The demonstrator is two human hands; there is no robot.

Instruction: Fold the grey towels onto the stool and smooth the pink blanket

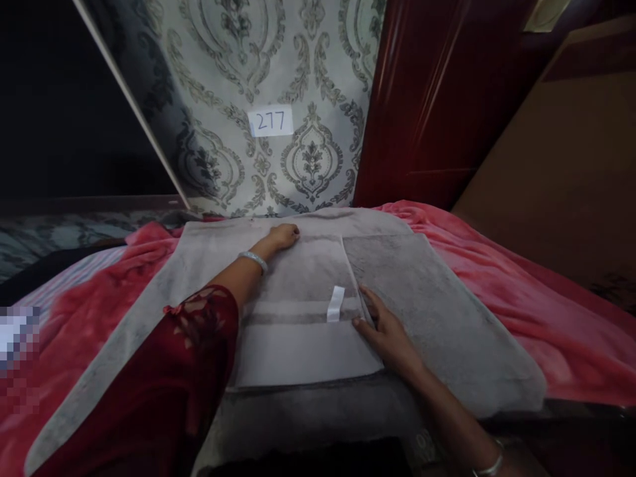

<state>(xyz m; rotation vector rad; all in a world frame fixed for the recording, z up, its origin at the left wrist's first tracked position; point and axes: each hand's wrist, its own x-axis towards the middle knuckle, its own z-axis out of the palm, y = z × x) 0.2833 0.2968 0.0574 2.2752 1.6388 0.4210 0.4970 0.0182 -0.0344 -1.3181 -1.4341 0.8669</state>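
Observation:
A folded grey towel [303, 351] with a white label [336, 303] lies on a larger spread grey cloth [427, 298]. At the towel's far edge, my left hand [285, 235] is closed with its fingers curled on the fabric; the fingertips are partly hidden. My right hand [387, 331] is at the towel's right edge, near the label. Its thumb rests on top while the other fingers are at the edge, gripping it.
A red-pink blanket [462, 258] lies under the grey cloth on both sides. Behind stands a patterned wall [308, 59] with a paper marked 277 [271, 120]. A dark screen [74, 112] is at left, a dark red wooden panel [422, 93] at right.

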